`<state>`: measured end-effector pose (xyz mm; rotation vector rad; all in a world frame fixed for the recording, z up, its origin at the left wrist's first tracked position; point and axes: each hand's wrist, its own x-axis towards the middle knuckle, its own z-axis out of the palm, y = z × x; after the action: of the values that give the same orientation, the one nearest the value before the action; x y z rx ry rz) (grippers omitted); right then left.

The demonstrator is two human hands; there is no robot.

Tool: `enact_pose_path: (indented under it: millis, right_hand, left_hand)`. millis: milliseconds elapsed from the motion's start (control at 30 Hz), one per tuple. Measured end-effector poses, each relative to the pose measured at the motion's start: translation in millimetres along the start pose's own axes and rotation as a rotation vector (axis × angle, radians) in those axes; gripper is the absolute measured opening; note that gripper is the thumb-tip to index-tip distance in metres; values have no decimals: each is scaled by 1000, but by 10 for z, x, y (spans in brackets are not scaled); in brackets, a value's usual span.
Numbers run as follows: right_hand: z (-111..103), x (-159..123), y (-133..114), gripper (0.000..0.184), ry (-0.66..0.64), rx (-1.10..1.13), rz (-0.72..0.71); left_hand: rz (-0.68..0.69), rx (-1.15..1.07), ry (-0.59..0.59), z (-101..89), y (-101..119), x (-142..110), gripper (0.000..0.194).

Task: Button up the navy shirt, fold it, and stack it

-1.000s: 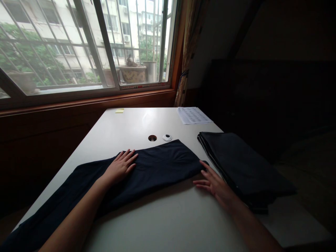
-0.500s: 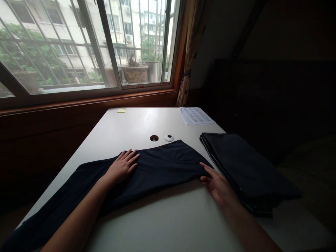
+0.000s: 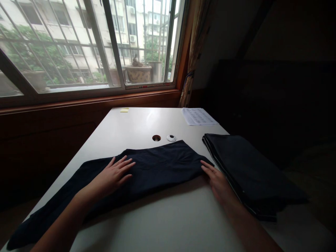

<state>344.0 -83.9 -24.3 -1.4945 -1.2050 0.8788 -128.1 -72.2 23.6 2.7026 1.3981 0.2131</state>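
Observation:
A long piece of dark navy clothing (image 3: 160, 164) lies folded lengthwise across the table, running from the near left corner to the right of the middle. My left hand (image 3: 115, 173) rests palm down on its middle part, fingers spread. At the garment's right end is my right hand (image 3: 214, 176), its fingers stretched out and touching the edge; its thumb is hidden. Just right of that hand lies a folded stack of dark cloth (image 3: 244, 168) with pale lines along its edges.
The white table (image 3: 168, 217) has a round hole (image 3: 156, 138) with a white cap (image 3: 171, 138) beside it. Printed sheets (image 3: 199, 116) and a yellow sticky note (image 3: 124, 110) lie at the far edge. A barred window (image 3: 86, 45) and a curtain (image 3: 191, 59) stand behind.
My left hand has drawn back toward the left and slightly down over the garment. My right hand's fingers have come together at the garment's right edge. The view has shifted slightly.

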Motion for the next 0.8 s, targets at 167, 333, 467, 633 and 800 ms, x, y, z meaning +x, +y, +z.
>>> enact_pose_path:
  millis: [167,333,467,633,800]
  right_hand:
    - [-50,127,-30,40,156,163,70]
    - [-200,458,-164,40,328,252,58]
    - [-111,699,-639,46,372,187,-119]
    - [682,468,-1650,39,111,-438,-676]
    - [1837,-443,-2087,25,-465,-773,-1284]
  left_hand:
    - [-288,24,48,-58,-416,-957,51]
    - [-579,-105,197,36,-771,-1779,55]
    - [-581,-358,279,91,-605,-1873,53]
    - [-652,-625,325,74,-406,-1768,50]
    - [-795,-908,387,13,-284,-1769,55]
